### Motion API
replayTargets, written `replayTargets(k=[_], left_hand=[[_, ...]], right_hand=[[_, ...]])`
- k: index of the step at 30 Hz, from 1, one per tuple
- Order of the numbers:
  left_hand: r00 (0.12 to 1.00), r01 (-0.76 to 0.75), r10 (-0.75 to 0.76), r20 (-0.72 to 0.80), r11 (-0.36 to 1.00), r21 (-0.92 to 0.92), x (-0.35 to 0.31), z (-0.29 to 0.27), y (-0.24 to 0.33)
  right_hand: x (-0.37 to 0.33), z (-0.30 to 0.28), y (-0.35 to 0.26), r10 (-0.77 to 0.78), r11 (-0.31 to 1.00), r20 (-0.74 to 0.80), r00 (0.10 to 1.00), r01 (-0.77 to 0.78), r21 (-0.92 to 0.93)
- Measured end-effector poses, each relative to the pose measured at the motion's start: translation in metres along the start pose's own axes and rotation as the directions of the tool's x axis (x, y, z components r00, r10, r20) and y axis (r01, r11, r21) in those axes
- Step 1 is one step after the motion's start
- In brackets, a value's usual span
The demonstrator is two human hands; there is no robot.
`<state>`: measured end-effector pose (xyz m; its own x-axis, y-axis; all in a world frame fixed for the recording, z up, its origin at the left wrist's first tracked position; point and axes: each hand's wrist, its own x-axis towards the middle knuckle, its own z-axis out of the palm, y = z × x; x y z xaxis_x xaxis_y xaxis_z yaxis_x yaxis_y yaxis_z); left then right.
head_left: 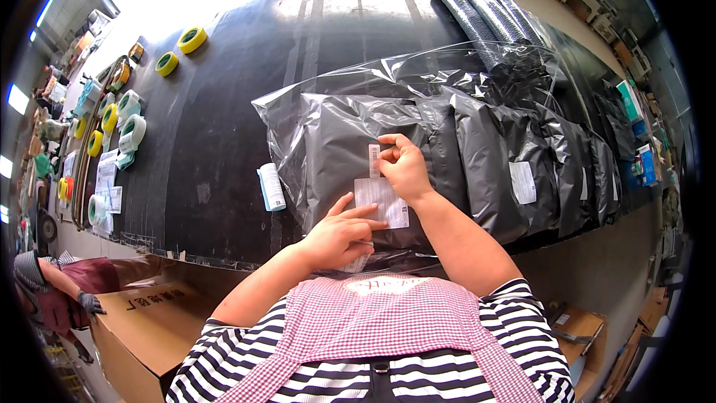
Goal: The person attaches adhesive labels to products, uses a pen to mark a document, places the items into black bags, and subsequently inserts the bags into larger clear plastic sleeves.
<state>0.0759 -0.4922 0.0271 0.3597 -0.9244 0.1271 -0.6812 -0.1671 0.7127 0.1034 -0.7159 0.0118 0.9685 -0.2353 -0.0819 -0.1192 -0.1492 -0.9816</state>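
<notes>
A dark grey plastic mailer bag [332, 142] lies flat on the black table in front of me. On it is a white printed label [382, 201]. My left hand [343, 235] rests there with its fingers spread, the fingertips touching the label's left and lower part. Part of another white label [356, 263] shows beneath that hand. Just above the larger label, my right hand [405, 168] pinches the edge of a small barcode sticker [374, 158] between thumb and finger. Whether the sticker is fully down on the bag I cannot tell.
Several more grey bags [488, 157] overlap to the right, by clear plastic film [373, 71]. Silvery rolls [488, 7] lie at the far right. A label roll [271, 187] stands left of the bag; yellow tape rolls [192, 39] lie farther off. Another person [56, 291] handles a cardboard box [153, 332].
</notes>
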Motion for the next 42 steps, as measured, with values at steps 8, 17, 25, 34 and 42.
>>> replayTargets(k=[8, 17, 25, 34, 42], left_hand=[[1.0, -0.011, 0.011, -0.001, 1.0, -0.01, 0.0, -0.001, 0.001], [0.999, -0.026, 0.027, 0.019, 0.999, -0.035, 0.0, -0.004, 0.001], [0.99, 0.099, -0.116, -0.075, 0.975, -0.199, 0.007, -0.008, 0.003], [0.865, 0.148, -0.419, -0.278, 0.74, -0.656, 0.049, -0.025, 0.019], [0.922, 0.211, -0.374, -0.101, 0.703, -0.679, 0.083, -0.009, 0.053]], right_hand=[[-0.006, 0.002, 0.005, -0.09, 0.986, -0.004, 0.996, 0.089, -0.142], [0.007, -0.007, -0.026, -0.283, 0.638, 0.018, 0.959, 0.203, -0.742], [0.04, -0.012, -0.009, -0.302, 0.784, -0.131, 0.944, 0.168, -0.598], [-0.102, -0.036, -0.08, -0.038, 0.999, 0.244, 0.969, 0.03, 0.034], [-0.141, -0.071, -0.07, -0.013, 1.0, -0.042, 0.999, 0.013, -0.001]])
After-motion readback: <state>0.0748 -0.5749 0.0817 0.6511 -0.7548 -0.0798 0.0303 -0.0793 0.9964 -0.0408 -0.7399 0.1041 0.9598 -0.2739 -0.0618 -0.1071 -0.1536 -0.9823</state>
